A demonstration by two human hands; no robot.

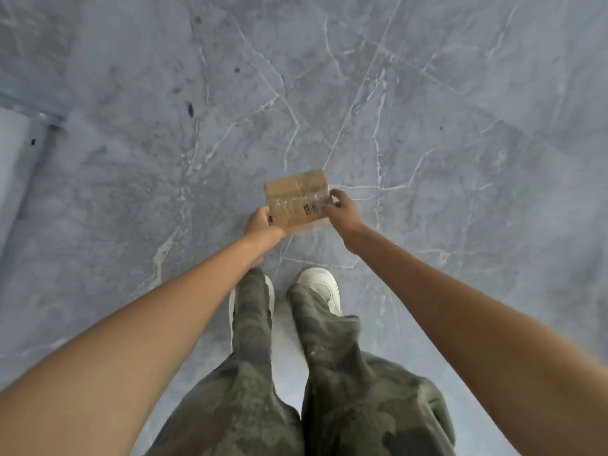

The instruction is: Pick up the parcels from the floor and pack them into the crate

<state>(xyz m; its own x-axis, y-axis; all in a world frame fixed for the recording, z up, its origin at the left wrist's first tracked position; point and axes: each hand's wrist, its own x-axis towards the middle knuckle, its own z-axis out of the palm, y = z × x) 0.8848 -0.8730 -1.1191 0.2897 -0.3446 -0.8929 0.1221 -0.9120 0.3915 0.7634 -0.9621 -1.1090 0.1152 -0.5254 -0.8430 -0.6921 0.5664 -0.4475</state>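
Note:
A small brown cardboard parcel [296,199] wrapped in clear tape, with a dark printed label near its right side, is held out in front of me above the floor. My left hand [261,223] grips its lower left corner. My right hand [342,209] pinches its right edge beside the label. Both arms reach forward from the bottom of the view. No crate is in view.
Grey marbled floor [427,110] with white veins spreads all around. My legs in camouflage trousers and white shoes [320,286] stand just below the parcel. A paler raised edge or panel [16,153] runs along the far left.

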